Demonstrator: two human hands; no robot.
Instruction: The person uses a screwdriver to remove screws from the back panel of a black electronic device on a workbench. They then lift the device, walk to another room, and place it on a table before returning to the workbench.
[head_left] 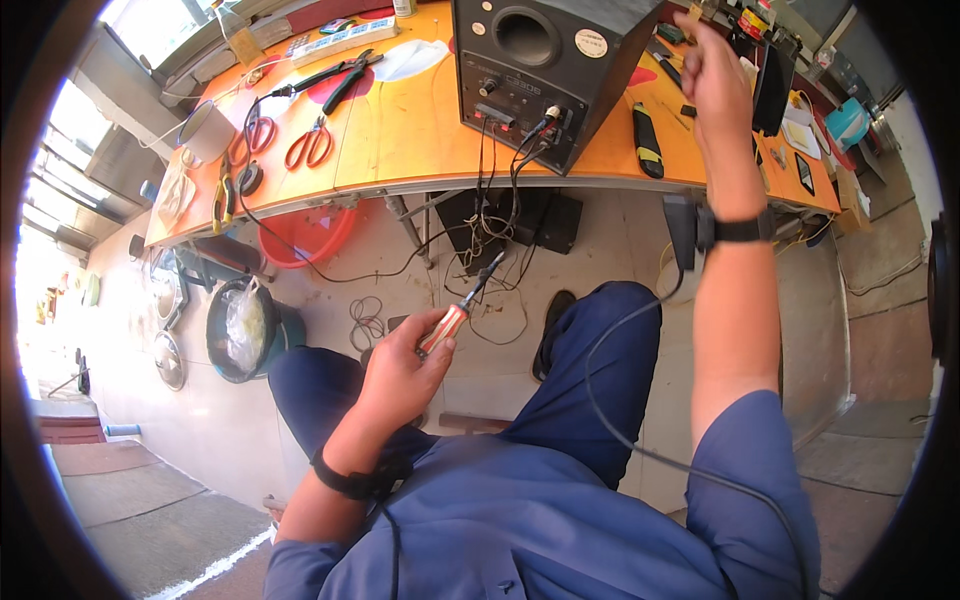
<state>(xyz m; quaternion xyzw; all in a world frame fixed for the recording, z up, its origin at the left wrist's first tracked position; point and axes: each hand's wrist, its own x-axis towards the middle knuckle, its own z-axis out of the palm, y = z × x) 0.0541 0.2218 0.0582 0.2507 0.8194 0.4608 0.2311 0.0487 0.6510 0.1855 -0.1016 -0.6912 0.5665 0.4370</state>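
My left hand (408, 375) is closed around the red-and-white striped handle of a screwdriver (443, 331), held above my lap with its shaft pointing up and away. My right hand (718, 85) reaches over the table past the right side of a black speaker (505, 75). Its fingers look stretched out, and I make out nothing in them. The speaker's back faces me, showing a round port, a knob and sockets with plugged-in cables (522, 150). To its right lies a black-and-yellow utility knife (646, 142).
On the orange table (410, 140) lie red-handled scissors (308, 147), black-handled pliers (348, 88), yellow-handled pliers (222, 198) and a power strip (345, 42). Beneath are a red basin (310, 238), tangled cables (480, 235) and a lined bucket (255, 330). A cord (620, 432) runs from my right wrist.
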